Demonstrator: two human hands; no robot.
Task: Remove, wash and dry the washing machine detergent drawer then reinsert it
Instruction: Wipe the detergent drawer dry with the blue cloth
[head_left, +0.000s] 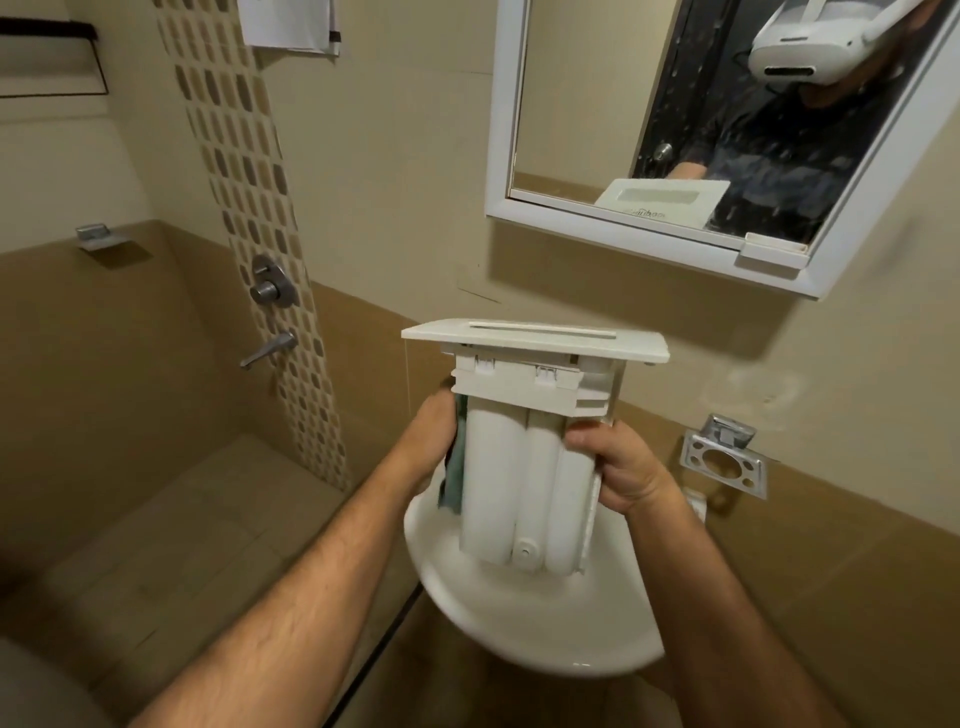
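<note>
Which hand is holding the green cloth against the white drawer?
The left hand. It presses a green cloth against the detergent drawer, while the right hand grips the drawer's other side bare, with no cloth.

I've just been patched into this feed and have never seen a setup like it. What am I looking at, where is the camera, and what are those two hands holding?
There is no robot here: a person wears one wide-angle camera on the head, looking down at their own bare arms. You can see the white headset reflected in the wall mirror. The setting is a tiled bathroom. Both hands hold a white detergent drawer upright over a white washbasin, front panel on top, rounded underside toward the camera. The right hand grips its right edge. The left hand presses a greenish cloth against its left side, apparently wiping it. A metal holder is fixed to the wall on the right.
</note>
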